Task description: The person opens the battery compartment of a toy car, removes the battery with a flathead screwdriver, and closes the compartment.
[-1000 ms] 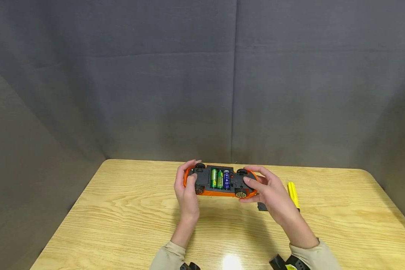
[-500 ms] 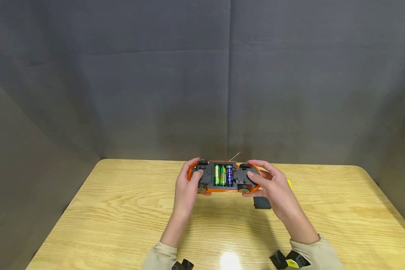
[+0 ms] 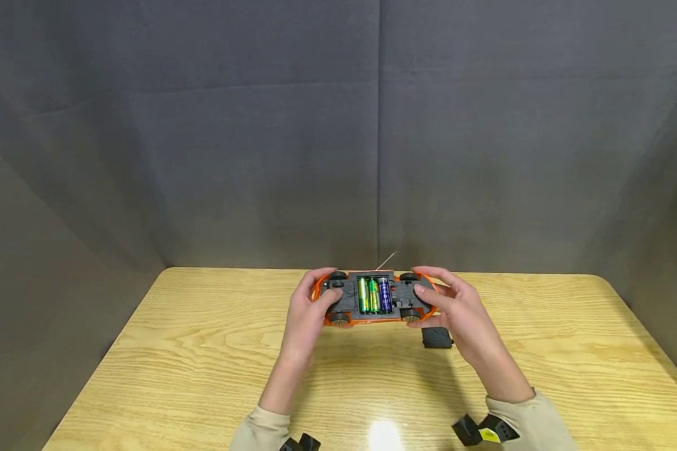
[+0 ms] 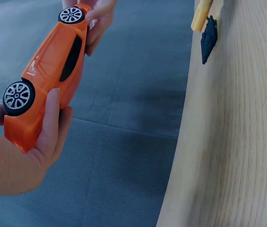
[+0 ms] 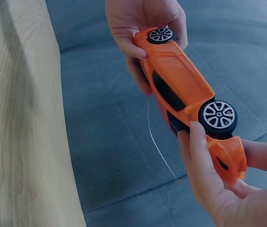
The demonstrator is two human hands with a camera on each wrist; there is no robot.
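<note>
**Above the table: toy car held belly-up, batteries showing**

Above the table (image 3: 203,351), your left hand (image 3: 307,316) and right hand (image 3: 457,313) each grasp one end of the orange toy car (image 3: 372,297), underside up. Three batteries (image 3: 373,295) sit in the uncovered bay. Black cover (image 3: 437,337) lies just right of the car. Keep it level; ease grip, mind the thin antenna wire (image 5: 159,146).

Light wood-grain table (image 3: 203,376) with rounded corners, glare spot near the front edge. Dark grey cloth backdrop (image 3: 231,156) behind and on both sides, vertical seam in the middle, faint horizontal creases. Grey floor (image 4: 124,142) below.
</note>
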